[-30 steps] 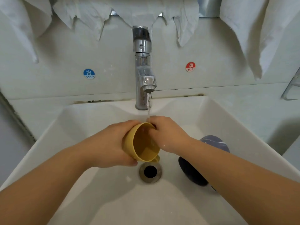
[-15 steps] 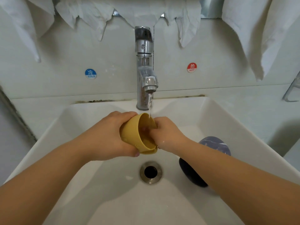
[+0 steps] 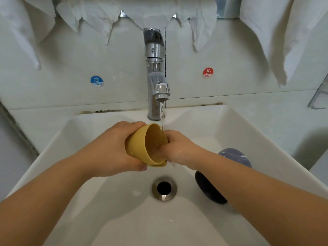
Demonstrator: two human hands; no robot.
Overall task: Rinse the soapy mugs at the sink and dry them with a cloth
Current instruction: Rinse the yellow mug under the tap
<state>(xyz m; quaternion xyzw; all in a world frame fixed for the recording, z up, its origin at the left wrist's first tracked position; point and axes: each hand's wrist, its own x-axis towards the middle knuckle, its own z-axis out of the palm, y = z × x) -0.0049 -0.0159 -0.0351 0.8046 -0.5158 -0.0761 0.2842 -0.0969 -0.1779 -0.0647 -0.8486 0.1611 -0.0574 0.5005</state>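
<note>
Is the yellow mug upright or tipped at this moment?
Tipped. The yellow mug lies on its side, mouth facing right; the left hand grips its outside, and the right hand reaches into it under the running water.

mugs: 2, one yellow [image 3: 145, 144], one dark [image 3: 229, 157] | hands: 2 | taps: 1 [image 3: 156, 73] | stickers: 2 | drains: 1 [image 3: 164, 188]

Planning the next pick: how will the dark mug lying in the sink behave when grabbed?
The dark mug lies on its side on the sink's sloped wall, so a nudge may roll it toward the drain. It is probably wet, so likely slippery; a firm grip helps. It looks rigid, perhaps ceramic, so possibly heavy and chippable.
</note>
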